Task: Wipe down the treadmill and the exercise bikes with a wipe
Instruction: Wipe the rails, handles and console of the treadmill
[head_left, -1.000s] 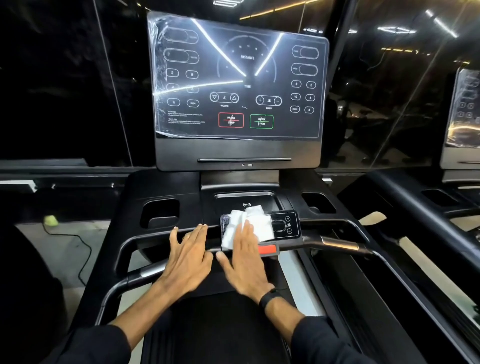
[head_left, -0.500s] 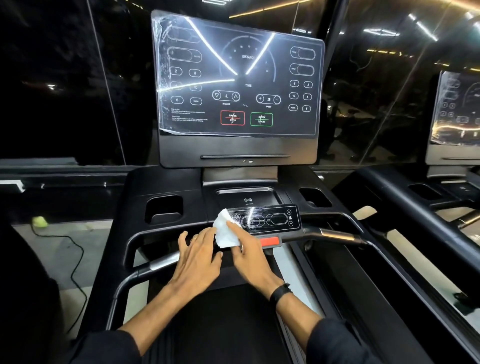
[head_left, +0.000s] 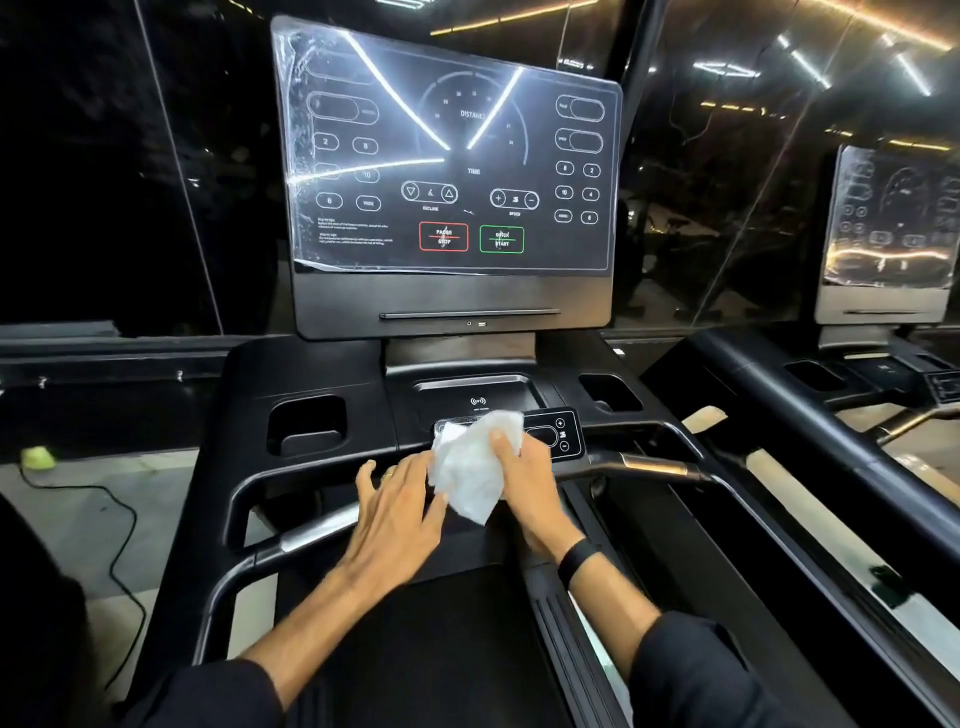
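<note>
Wipe (head_left: 475, 465) now bunched, lifted

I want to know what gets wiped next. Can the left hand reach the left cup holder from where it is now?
Probably yes. The left hand lies open by the wipe, holding nothing, and the left cup holder sits uncovered just up and left of it, with nothing between.

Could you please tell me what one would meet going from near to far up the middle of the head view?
Left hand → white wipe → small control panel → wireless charging tray → Pause/Stop button → distance dial.
</note>
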